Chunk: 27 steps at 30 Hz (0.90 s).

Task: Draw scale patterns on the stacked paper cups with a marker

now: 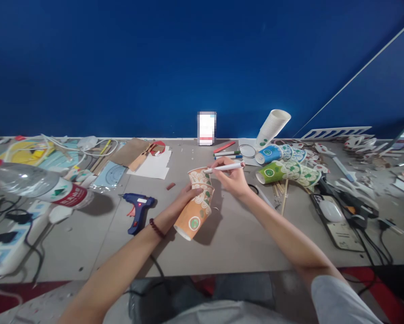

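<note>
An orange paper-cup piece (192, 218), made of several cup sections joined in a bent line with drawn leafy scallops, is tilted over the table. My left hand (190, 196) is wrapped round its middle. Pinched in my right hand (233, 182) is a white marker pen (228, 167), its tip at the upper cup section. Whether the tip touches the paper I cannot tell. To the right lie a similar green cup piece (269, 173) and a blue one (268, 154). Several capped markers (227, 153) lie beyond my right hand.
A blue glue gun (139, 211) lies left of my forearm, near a large water bottle (39, 186) and a power strip (17, 238). A leaning stack of white cups (272, 127) is at the back. On the right are a phone (340, 229), scissors (357, 191) and paper scraps.
</note>
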Tool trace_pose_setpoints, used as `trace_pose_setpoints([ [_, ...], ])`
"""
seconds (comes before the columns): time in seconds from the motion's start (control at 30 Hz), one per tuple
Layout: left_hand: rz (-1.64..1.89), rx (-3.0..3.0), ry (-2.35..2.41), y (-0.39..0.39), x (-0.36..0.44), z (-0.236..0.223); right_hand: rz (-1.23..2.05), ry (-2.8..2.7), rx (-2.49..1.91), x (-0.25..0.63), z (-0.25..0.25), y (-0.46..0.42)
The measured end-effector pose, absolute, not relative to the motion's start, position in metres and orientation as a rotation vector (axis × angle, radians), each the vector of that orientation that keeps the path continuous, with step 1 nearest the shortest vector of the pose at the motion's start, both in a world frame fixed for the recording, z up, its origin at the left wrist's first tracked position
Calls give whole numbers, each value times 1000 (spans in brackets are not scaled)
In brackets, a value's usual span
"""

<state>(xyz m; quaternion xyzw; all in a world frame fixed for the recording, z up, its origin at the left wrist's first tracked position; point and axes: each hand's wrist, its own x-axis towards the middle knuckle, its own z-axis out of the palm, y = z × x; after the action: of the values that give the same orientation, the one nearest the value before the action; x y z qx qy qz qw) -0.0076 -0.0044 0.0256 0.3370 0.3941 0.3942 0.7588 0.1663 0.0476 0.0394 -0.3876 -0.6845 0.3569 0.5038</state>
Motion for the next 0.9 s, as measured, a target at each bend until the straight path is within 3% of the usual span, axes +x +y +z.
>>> trace_pose_setpoints([
  [0.9,862,724,831,-3,-8,23,868,-1702,-969,164,44,43],
])
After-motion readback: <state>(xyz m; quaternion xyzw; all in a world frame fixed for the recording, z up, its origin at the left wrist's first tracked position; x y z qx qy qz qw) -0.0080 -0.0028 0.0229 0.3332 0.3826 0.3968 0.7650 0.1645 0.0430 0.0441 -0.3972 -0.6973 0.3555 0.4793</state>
